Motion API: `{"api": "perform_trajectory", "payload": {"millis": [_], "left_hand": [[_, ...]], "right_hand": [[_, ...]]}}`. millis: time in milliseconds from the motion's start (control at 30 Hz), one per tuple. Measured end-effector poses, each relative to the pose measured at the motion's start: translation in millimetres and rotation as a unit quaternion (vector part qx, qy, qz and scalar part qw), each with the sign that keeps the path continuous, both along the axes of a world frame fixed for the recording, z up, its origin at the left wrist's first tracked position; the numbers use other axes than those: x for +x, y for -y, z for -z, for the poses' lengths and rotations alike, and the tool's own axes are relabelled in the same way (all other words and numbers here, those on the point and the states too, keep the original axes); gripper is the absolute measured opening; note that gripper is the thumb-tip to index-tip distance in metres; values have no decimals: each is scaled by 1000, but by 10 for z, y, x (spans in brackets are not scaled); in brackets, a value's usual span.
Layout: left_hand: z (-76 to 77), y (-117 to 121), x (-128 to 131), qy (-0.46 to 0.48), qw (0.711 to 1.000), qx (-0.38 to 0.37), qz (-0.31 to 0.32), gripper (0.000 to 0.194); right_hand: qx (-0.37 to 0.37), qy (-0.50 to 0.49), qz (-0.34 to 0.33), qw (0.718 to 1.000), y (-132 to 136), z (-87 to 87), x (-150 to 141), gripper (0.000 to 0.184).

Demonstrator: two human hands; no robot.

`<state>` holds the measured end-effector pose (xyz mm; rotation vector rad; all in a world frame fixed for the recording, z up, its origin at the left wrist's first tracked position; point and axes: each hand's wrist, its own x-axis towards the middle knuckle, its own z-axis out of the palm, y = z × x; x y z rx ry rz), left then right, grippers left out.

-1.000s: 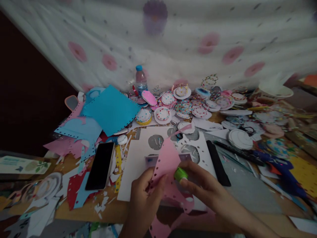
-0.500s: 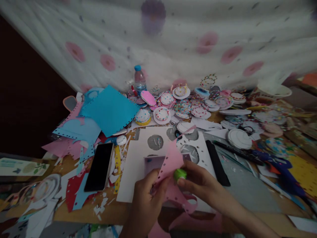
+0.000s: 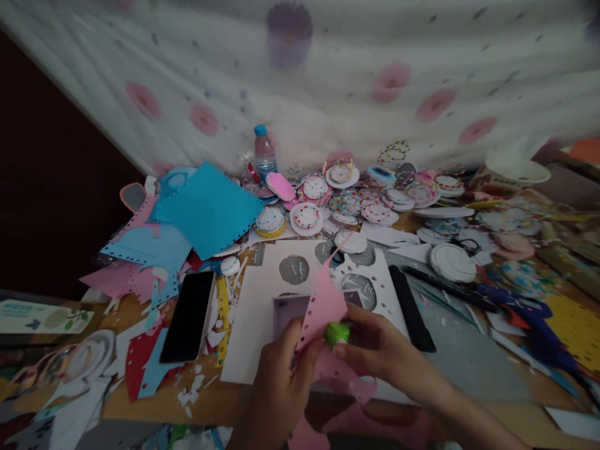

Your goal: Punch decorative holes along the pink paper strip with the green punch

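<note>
My left hand [image 3: 276, 381] pinches a sheet of pink paper [image 3: 323, 300] with punched holes along its edge, holding it up over the table. My right hand [image 3: 379, 353] grips a small green punch [image 3: 337, 333] pressed against the pink sheet's edge. Below the hands lies a white sheet [image 3: 262, 306] with round holes cut out of it. More pink paper curls down under my hands [image 3: 347, 384].
A black phone [image 3: 187, 315] lies to the left among paper scraps. A blue sheet [image 3: 206, 206] and a water bottle [image 3: 264, 150] stand further back. Several decorated paper discs [image 3: 347, 200] crowd the back. Black pens [image 3: 440, 284] and coloured scraps lie at the right.
The green punch and my right hand have shifted slightly left along the pink sheet. My left hand has risen a little and the sheet has turned more upright.
</note>
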<state>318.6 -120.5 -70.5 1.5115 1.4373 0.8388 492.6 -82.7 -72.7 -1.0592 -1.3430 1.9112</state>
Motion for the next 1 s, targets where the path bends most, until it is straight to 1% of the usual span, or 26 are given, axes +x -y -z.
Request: {"api": "perform_trajectory", "payload": {"millis": [100, 233, 333, 500, 600, 800, 900, 1000], "left_hand": [[10, 12, -4, -9, 1000, -8, 4, 14], [65, 40, -23, -37, 999, -7, -20, 21], [89, 45, -29, -52, 998, 0, -26, 25], [36, 16, -24, -27, 999, -15, 12, 23], [22, 6, -28, -13, 999, -22, 29, 26], [73, 17, -48, -44, 998, -15, 37, 29], [26, 23, -63, -71, 997, 9, 17, 34], [-101, 1, -70, -65, 997, 31, 21, 43]], "right_hand": [[-11, 4, -9, 1000, 4, 40, 10, 33], [37, 5, 0, 999, -2, 62, 3, 28], [49, 7, 5, 999, -16, 59, -5, 28], [42, 2, -9, 999, -31, 71, 8, 28], [52, 2, -17, 998, -30, 71, 15, 29], [127, 60, 3, 990, 3, 67, 1, 31], [150, 80, 17, 985, 21, 62, -2, 32], [154, 75, 14, 985, 30, 33, -3, 30]]}}
